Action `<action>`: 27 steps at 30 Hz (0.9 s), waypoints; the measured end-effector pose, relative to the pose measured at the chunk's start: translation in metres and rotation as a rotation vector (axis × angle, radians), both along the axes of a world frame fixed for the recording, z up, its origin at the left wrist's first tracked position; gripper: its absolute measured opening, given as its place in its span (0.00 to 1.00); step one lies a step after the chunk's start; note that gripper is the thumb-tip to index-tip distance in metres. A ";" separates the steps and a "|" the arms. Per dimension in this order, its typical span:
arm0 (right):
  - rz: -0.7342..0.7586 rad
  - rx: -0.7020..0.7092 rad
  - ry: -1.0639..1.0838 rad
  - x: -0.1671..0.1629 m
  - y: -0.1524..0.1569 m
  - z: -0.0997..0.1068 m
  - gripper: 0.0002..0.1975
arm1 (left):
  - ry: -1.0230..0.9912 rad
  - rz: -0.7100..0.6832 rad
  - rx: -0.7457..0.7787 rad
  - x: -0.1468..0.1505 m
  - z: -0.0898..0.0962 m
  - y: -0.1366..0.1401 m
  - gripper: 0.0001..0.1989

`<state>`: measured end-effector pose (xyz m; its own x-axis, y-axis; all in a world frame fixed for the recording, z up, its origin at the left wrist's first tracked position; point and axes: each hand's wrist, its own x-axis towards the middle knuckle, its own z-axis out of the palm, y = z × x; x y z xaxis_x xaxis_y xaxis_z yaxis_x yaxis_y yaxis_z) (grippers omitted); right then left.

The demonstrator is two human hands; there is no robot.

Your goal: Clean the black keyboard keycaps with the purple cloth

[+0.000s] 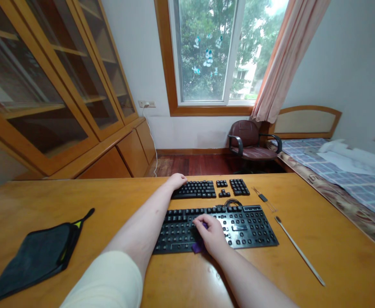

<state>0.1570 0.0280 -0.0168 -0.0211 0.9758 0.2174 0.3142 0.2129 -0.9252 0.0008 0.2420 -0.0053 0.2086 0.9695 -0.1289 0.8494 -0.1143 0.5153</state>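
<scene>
My left hand reaches across to the left end of a block of loose black keycaps, which stand in keyboard order at the table's far side. Its fingers are bent together at the end keys, and whatever is between them is hidden. Nearer to me lies a black keyboard base with a row of keycaps along its top left and bare switch posts elsewhere. Over its middle, my right hand is closed on a purple cloth that shows under the palm and by the fingers.
More keycaps stand in small groups to the right. Beside them lie a wire keycap puller and a long thin brush. A dark folded pouch is on the left. A coiled cable shows behind the base.
</scene>
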 end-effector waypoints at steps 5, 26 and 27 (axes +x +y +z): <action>-0.004 -0.001 -0.005 0.000 0.001 -0.002 0.10 | 0.013 0.004 0.018 0.002 0.000 0.000 0.08; -0.007 0.003 0.003 0.000 0.001 -0.003 0.09 | 0.024 0.171 0.057 0.011 0.002 0.004 0.03; -0.008 0.003 0.006 0.000 0.001 -0.003 0.09 | 0.004 0.197 0.075 0.010 0.005 0.003 0.04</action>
<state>0.1574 0.0294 -0.0203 -0.0123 0.9753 0.2208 0.3098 0.2136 -0.9265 0.0110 0.2450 -0.0003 0.0142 0.9984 -0.0554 0.8609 0.0160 0.5084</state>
